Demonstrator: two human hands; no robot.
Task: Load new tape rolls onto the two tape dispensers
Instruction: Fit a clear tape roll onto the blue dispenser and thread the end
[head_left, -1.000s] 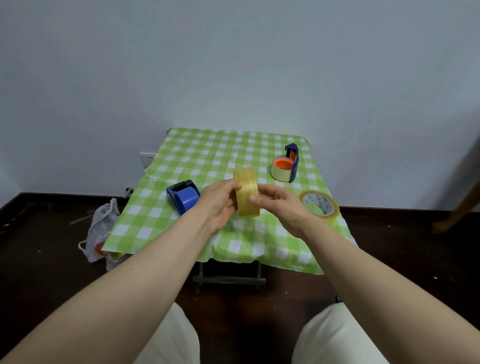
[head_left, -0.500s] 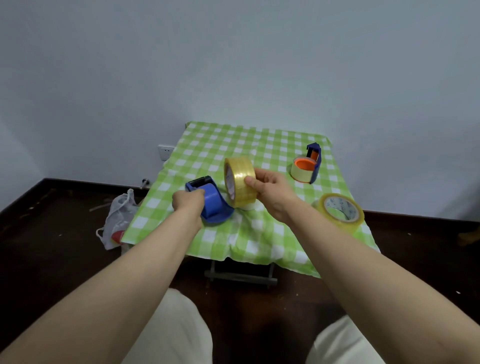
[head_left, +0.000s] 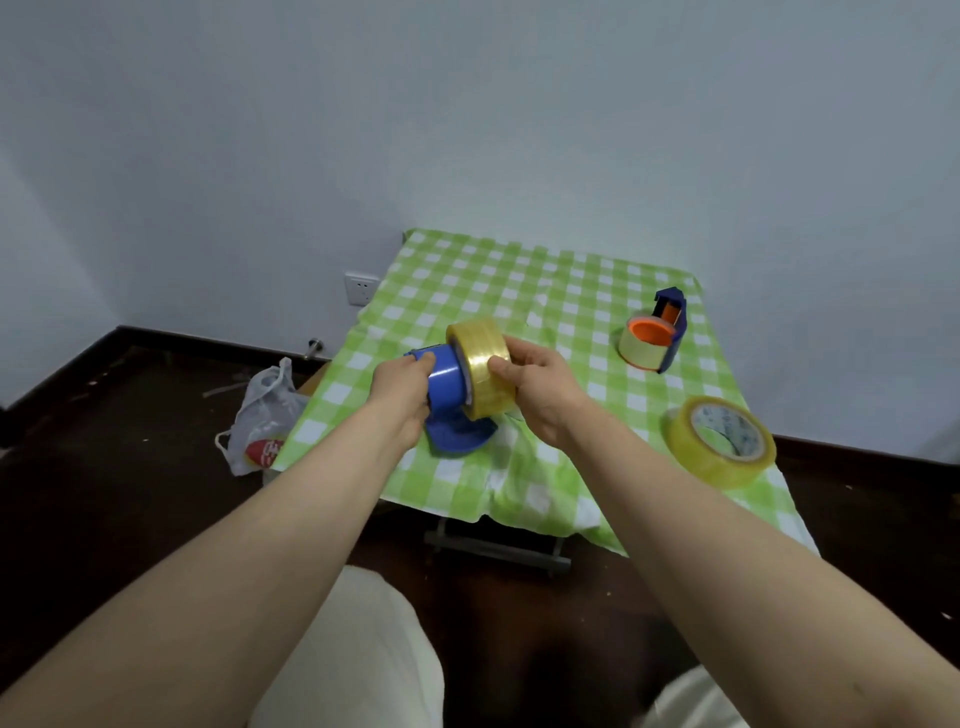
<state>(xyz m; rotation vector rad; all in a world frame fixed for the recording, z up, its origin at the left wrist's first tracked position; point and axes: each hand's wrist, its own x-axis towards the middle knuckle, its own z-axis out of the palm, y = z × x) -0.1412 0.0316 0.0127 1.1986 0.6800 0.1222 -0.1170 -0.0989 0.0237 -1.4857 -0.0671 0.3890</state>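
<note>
Yellow-tinted clear tape roll (head_left: 485, 374): wide, glossy, apparently full. It is held just above the near-left part of the green checked tablecloth (head_left: 519, 291).

Position: the roll's open axis runs left to right, in line with the round blue drum of the blue dispenser (head_left: 447, 384), and its left face meets the drum's right end. How far it has slid on cannot be told.

Right hand (head_left: 540, 384): on the roll's right side, thumb on the near edge and fingers curled over the top, clamped on the roll.

Left hand (head_left: 402, 387): opposite, fingers wrapped round the dispenser's left end, bracing it.

Judged next move: a push leftward along that shared axis, with the right hand driving and the left resisting (any tilt of the roll would likely jam it on the drum).

Second dispenser (head_left: 654, 338): blue with an orange hub, far right of the cloth, already carrying a pale roll.

Spare roll (head_left: 722, 441): lying at the near-right edge.
</note>
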